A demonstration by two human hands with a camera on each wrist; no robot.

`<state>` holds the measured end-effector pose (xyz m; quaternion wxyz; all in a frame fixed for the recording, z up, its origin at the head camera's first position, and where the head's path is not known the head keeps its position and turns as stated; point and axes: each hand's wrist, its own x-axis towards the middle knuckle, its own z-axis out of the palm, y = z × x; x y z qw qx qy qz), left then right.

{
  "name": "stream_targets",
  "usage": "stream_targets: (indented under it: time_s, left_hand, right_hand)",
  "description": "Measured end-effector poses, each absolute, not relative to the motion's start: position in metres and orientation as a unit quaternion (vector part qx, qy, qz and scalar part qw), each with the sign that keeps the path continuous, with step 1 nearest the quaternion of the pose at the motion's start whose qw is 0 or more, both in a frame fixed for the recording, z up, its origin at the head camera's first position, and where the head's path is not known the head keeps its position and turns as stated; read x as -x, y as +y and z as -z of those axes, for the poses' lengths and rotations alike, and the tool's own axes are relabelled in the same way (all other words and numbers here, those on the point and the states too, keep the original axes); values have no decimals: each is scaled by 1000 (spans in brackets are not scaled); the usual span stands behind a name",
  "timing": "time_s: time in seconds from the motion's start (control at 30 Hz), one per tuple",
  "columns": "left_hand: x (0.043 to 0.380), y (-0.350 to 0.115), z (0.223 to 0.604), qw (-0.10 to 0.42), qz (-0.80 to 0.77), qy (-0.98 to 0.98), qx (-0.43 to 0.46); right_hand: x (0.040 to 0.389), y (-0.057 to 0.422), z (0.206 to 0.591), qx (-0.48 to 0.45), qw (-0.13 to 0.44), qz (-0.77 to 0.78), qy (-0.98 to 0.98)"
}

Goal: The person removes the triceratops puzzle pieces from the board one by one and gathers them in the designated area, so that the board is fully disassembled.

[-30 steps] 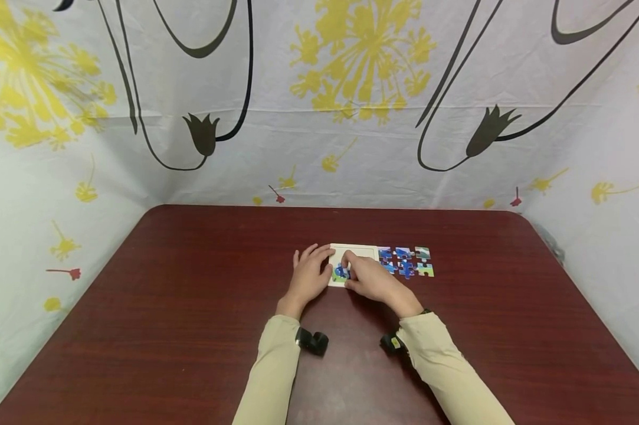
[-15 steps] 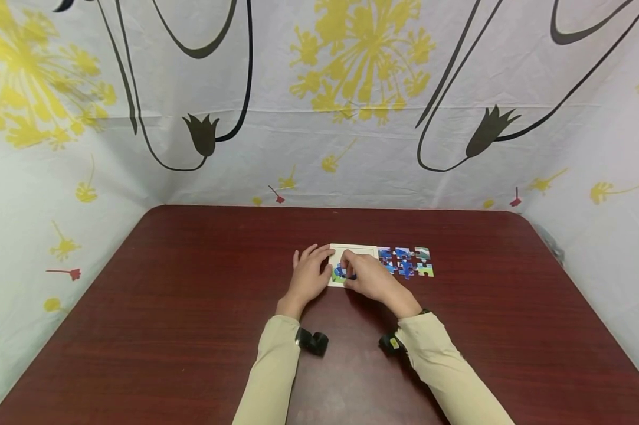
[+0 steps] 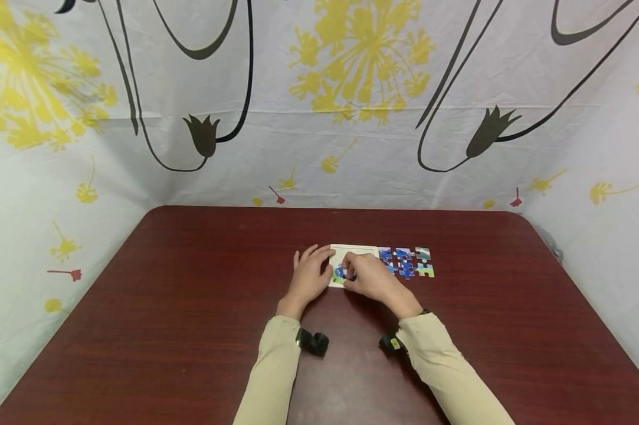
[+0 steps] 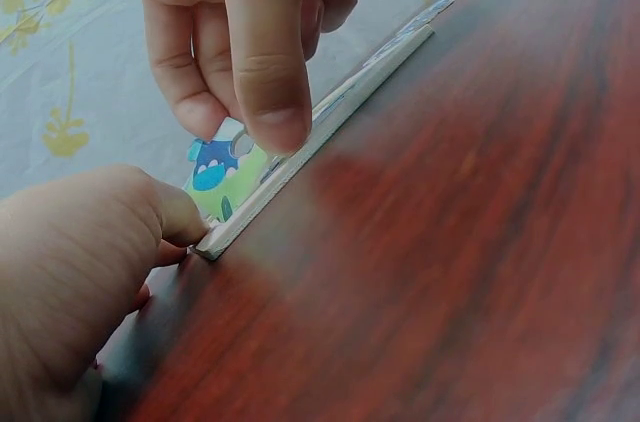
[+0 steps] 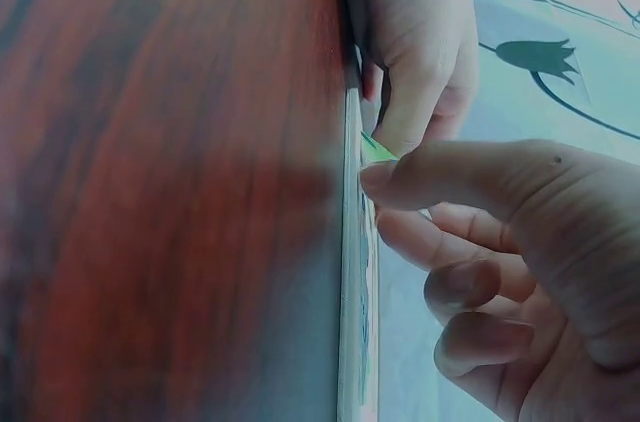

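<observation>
A shallow, light-coloured puzzle frame [image 3: 359,247] lies on the table. My left hand [image 3: 307,277] rests along its left side, fingers stretched toward the far left corner. In the left wrist view, the left thumb [image 4: 180,217] presses at the frame's near corner. My right hand [image 3: 372,276] is over the frame's near left part, pinching a jigsaw piece [image 4: 225,182] printed in green and blue. The piece stands tilted in the left wrist view, and its green corner shows by the right thumb in the right wrist view. The right hand covers part of the frame.
Several loose jigsaw pieces [image 3: 405,268], blue and green, lie in two rows just right of the frame. Everything sits on a dark red-brown table [image 3: 192,283]. A white patterned cloth [image 3: 277,71] hangs behind it and along both sides.
My right fingertips have shifted slightly at the piece, with the index finger now more bent. The left hand, frame and loose pieces stay in place.
</observation>
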<state>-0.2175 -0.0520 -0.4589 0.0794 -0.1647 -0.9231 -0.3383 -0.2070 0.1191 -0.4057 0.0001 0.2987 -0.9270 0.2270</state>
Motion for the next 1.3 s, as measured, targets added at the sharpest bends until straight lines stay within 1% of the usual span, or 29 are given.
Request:
stream_targets:
  time_s: [0.17,0.4,0.5,0.63,0.83,0.97,1.3]
  left_hand:
    - [217,-50,461,83,331,-926,164]
    - [217,-48,462,90,335,-924,162]
    - [216,-49,461,90,334,-924,164]
    - [215,-49,461,90,333,-924,166]
    - [216,-52,461,86,332,-926,158]
    - [217,-52,461,86,335,-925,158]
    - [218,-51,460,88,333,-925,158]
  right_hand:
    - [209,137,394,-277,-20,-272,-921]
    - [210,182,369,-218,2,-305,-927]
    - [209,198,368,-206,-13,-307,-929]
    - [206,212,375,-218,-33,-280,-935]
    - [205,219,386,-235,-73,-255,-935]
    - [205,218,390,-238,-88,-246,-935]
    - [205,213,398,-239,-95,-230,-939]
